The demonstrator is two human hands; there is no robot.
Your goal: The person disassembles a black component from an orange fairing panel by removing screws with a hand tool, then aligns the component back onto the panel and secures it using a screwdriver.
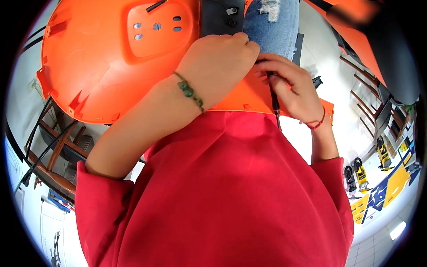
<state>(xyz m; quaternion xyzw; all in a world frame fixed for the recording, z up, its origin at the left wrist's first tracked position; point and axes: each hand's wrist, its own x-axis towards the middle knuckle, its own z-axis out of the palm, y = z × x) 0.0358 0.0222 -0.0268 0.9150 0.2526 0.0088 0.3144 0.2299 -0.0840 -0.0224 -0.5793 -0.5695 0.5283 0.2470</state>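
A large orange plastic shell (89,58) with a recessed panel of slots lies in front of me, its lower edge against my red shirt. My left hand (224,62), closed with its back toward me, hangs over the shell's right part; its fingertips and anything in them are hidden. Right beside it, my right hand (289,84) has its fingers curled around a thin black cable-like piece (274,100) that runs down past the shell's edge. The two hands nearly touch. Just beyond them is a black panel (218,22) bearing small dark parts.
A leg in ripped jeans (271,33) is to the right of the black panel. A short black rod (155,5) lies at the shell's top edge. Wooden chairs (58,147) stand at left, and yellow wheeled machines (360,173) at far right.
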